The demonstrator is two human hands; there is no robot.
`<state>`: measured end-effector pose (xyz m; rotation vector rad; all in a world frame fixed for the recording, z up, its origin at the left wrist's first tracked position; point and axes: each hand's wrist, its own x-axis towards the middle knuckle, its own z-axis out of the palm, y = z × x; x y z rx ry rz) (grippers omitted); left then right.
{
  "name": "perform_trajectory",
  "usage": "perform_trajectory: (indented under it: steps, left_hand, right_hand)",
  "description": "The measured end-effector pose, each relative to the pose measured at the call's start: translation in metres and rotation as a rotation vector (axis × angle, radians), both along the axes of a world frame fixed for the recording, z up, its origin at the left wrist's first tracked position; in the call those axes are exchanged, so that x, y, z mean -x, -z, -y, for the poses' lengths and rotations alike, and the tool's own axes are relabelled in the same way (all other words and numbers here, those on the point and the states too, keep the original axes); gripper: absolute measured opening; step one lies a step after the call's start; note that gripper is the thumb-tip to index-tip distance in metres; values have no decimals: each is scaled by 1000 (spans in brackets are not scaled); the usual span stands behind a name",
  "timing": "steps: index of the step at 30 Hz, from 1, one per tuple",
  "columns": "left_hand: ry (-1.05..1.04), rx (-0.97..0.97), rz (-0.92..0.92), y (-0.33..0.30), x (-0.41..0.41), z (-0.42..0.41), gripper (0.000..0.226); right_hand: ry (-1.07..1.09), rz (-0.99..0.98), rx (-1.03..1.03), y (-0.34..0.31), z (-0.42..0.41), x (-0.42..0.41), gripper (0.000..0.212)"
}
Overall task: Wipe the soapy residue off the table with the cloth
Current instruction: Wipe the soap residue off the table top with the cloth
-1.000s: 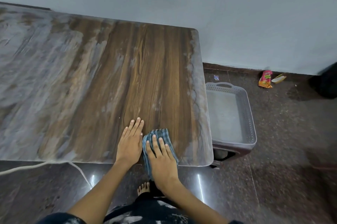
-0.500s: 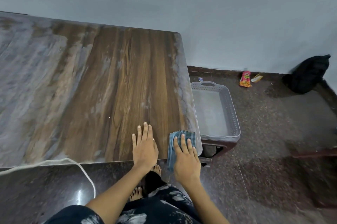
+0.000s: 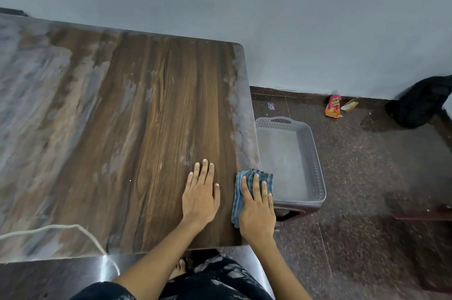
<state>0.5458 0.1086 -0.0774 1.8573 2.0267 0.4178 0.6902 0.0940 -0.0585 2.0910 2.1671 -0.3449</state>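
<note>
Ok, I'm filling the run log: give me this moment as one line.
step: wiping | right hand: presses cloth at table right edge | left hand: flat on table | residue: remains left

Right hand [image 3: 256, 211] presses cloth [image 3: 241, 192] (table [image 3: 122, 128] edge).

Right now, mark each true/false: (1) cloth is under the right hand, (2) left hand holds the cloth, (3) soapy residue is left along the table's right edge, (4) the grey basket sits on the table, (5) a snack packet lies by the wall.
1. True: the right hand presses flat on the blue checked cloth.
2. False: the left hand rests flat on bare wood, beside the cloth.
3. True: a pale soapy residue streak runs down the table edge.
4. False: the grey basket sits off the table, lower, to its right.
5. True: snack packet on the floor.
</note>
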Motion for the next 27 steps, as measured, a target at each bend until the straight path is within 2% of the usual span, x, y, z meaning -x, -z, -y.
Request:
perform_trajectory:
  steps: [5, 7, 11, 14, 18, 24, 27]
  left_hand:
    - [-41, 6, -16, -1, -2, -66, 54]
    - [-44, 22, -56, 0, 0, -97, 53]
    - [-63, 17, -105, 1, 5, -159, 69]
    - [-73, 13, -128, 1, 11, -205, 69]
    - [-98, 6, -133, 1, 23, -268, 53]
    - [-107, 0, -158, 8, 46, -358, 58]
    - [-136, -43, -164, 13, 51, -375, 61]
  right_hand:
    - [-73, -16, -73, 8, -61, 11, 88]
    - [-127, -36, -54, 7, -97, 18, 84]
    - [-222, -85, -87, 8, -191, 37, 67]
    - [-219, -116, -106, 8, -266, 53, 59]
    - [-181, -91, -119, 11, -353, 69, 63]
    - [-162, -70, -137, 19, -448, 83, 65]
    - [-172, -66, -129, 17, -487, 87, 65]
